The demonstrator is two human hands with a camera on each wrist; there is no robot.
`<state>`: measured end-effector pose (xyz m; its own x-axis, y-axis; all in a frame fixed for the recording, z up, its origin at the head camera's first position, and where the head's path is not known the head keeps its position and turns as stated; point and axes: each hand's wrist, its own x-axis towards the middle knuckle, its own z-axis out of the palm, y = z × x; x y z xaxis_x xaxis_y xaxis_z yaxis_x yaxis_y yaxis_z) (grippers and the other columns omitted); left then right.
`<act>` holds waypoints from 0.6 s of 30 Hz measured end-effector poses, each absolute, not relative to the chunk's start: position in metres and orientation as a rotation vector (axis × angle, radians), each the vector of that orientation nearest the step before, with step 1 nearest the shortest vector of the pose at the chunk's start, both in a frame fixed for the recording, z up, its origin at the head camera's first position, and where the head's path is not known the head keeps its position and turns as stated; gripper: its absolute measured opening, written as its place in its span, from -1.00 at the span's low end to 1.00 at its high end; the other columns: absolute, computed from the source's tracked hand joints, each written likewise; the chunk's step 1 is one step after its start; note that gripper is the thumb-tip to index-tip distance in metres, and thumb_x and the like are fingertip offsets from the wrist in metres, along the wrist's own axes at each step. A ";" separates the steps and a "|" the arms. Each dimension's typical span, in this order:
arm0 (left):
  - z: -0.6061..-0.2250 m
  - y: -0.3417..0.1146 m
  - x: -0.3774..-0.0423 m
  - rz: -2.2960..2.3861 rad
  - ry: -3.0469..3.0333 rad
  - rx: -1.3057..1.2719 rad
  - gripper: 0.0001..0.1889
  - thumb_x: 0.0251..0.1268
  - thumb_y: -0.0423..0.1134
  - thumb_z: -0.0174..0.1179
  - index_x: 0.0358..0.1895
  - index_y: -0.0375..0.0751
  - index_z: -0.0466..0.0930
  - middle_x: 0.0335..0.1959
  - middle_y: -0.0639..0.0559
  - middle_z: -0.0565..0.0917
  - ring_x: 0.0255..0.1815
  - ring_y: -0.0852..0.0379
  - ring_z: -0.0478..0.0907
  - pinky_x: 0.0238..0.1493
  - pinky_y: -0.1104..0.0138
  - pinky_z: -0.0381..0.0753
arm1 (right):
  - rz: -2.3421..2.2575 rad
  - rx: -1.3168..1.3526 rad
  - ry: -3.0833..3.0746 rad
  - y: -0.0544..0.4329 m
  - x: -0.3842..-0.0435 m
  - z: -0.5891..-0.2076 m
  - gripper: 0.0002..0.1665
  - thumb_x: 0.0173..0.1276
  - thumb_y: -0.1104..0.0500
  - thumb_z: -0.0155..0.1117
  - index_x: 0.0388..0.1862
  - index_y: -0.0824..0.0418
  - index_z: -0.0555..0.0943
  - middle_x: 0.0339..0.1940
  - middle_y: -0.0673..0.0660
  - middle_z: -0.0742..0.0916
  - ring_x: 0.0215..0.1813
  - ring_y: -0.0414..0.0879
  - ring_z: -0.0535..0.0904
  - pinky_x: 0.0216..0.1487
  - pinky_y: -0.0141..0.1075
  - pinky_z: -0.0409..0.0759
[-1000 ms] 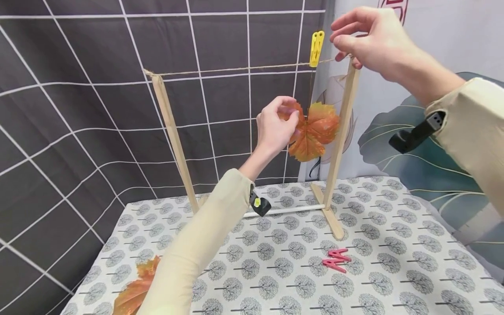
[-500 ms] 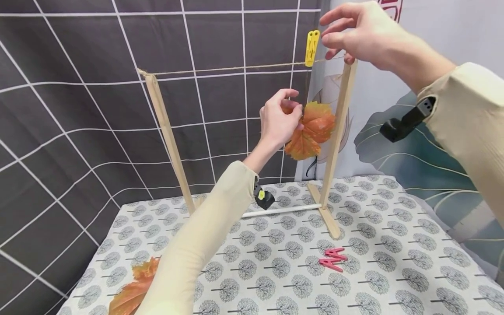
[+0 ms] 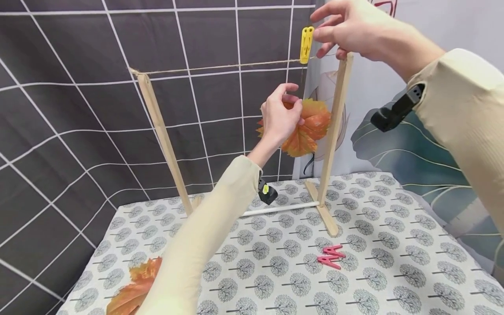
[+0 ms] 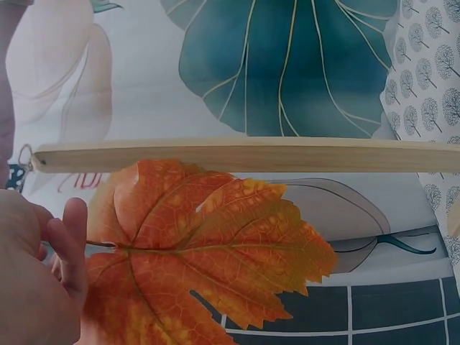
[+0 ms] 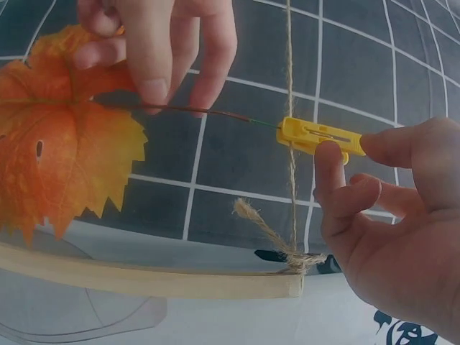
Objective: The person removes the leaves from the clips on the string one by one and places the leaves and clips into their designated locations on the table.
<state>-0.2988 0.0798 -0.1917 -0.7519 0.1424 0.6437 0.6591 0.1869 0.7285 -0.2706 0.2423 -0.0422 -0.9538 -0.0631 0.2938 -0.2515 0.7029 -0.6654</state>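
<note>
An orange artificial maple leaf (image 3: 313, 122) hangs by its thin stem from a yellow clothespin (image 3: 306, 46), which is clipped on a twine line (image 3: 220, 67). My left hand (image 3: 280, 114) pinches the stem just above the leaf blade; the fingers cover part of the leaf in the head view. My right hand (image 3: 354, 28) is beside the clothespin, its fingers spread and loosely bent. In the right wrist view, fingertips (image 5: 370, 146) are right at the handle end of the clothespin (image 5: 316, 136).
The twine runs between two wooden posts (image 3: 163, 140), joined below by a white rod (image 3: 279, 209). Pink clothespins (image 3: 330, 257) lie on the tree-print tablecloth (image 3: 267, 262). Another orange leaf (image 3: 131, 291) lies at front left, partly behind my left sleeve. A dark grid-pattern cloth (image 3: 212, 39) hangs behind.
My left fingers have moved right from the leaf's edge to its stem, turning the leaf slightly. My right hand has come left, closer to the yellow clothespin. The head view has shifted slightly.
</note>
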 end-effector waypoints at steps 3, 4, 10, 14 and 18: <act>-0.192 0.081 -0.300 -1.565 -2.033 -0.751 -0.70 0.33 -0.38 0.22 0.10 -0.19 0.59 -0.31 0.04 0.69 -0.65 0.23 0.65 -0.18 0.55 0.52 | 1.063 0.227 -2.675 0.240 -0.269 -0.041 -0.36 0.53 -0.01 0.11 0.54 -0.07 0.28 0.29 0.14 0.48 -0.30 -0.22 0.60 -0.46 -0.54 0.51; -0.192 0.082 -0.300 -1.554 -2.033 -0.749 -0.71 0.33 -0.38 0.22 0.10 -0.19 0.59 -0.31 0.05 0.69 -0.65 0.24 0.65 -0.18 0.55 0.51 | 1.047 0.216 -2.681 0.239 -0.268 -0.041 -0.36 0.53 -0.02 0.11 0.54 -0.09 0.28 0.29 0.13 0.48 -0.34 -0.21 0.58 -0.49 -0.53 0.50; -0.191 0.083 -0.300 -1.536 -2.035 -0.736 -0.71 0.32 -0.39 0.22 0.09 -0.17 0.61 -0.28 0.05 0.70 -0.65 0.25 0.64 -0.24 0.50 0.51 | 1.053 0.191 -2.707 0.236 -0.271 -0.036 -0.39 0.55 -0.03 0.09 0.54 -0.11 0.29 0.26 0.10 0.50 -0.40 -0.18 0.53 -0.62 -0.45 0.40; -0.193 0.082 -0.301 -1.565 -2.025 -0.742 -0.72 0.33 -0.40 0.21 0.08 -0.18 0.60 -0.28 0.03 0.70 -0.65 0.23 0.64 -0.33 0.47 0.56 | 1.177 0.237 -2.683 0.237 -0.279 -0.036 -0.42 0.56 0.07 0.11 0.51 0.00 0.32 0.13 0.06 0.53 -0.21 -0.14 0.56 -0.52 -0.47 0.50; -0.194 0.082 -0.302 -1.573 -2.009 -0.752 -0.74 0.34 -0.40 0.22 0.07 -0.20 0.61 -0.30 0.00 0.70 -0.66 0.20 0.64 -0.43 0.44 0.60 | 1.196 0.269 -2.684 0.236 -0.283 -0.036 -0.42 0.55 0.09 0.12 0.51 0.05 0.33 0.06 0.02 0.54 -0.17 -0.10 0.55 -0.51 -0.47 0.51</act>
